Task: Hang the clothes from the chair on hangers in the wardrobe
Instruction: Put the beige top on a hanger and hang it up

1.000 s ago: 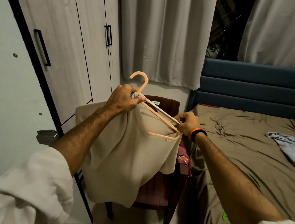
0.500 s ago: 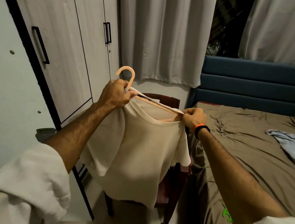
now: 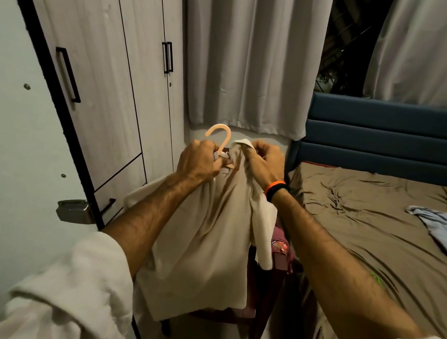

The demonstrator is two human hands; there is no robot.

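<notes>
- Beige cloth — a shirt point(image 3: 208, 238) — hangs in mid-air above the chair point(image 3: 270, 285), gathered at its top around a peach plastic hanger point(image 3: 222, 138) whose hook pokes up at 12 o'clock from the fists.
- Left hand point(image 3: 196, 163) is curled tight around the hanger's neck and a bunch of fabric just below the hook.
- Right hand point(image 3: 267, 162), at 3 o'clock of the left and close beside it, pinches the shirt's collar edge, fingers curled on the cloth; an orange-and-black wristband point(image 3: 276, 190) sits on that wrist.
- Judged from this, the step in hand is seating the shirt on the hanger: the hanger is inside the garment, but the cloth looks bunched rather than spread over the shoulders, so the dressing seems unfinished.
- Wardrobe point(image 3: 102, 70) stands at 10 o'clock of the hands with the visible doors closed — nothing of this shirt is hung there yet.
- Still to do, as I read it: settle the shirt, open a door, hook the hanger on the rail.
- A dark red garment point(image 3: 280, 246) lies on the chair at 5 o'clock of the hands, so at least one more piece seems to wait.
- Pale blue cloth point(image 3: 446, 227) lies on the bed point(image 3: 364, 229) at 3 o'clock; whether it belongs to the task I cannot tell.
</notes>
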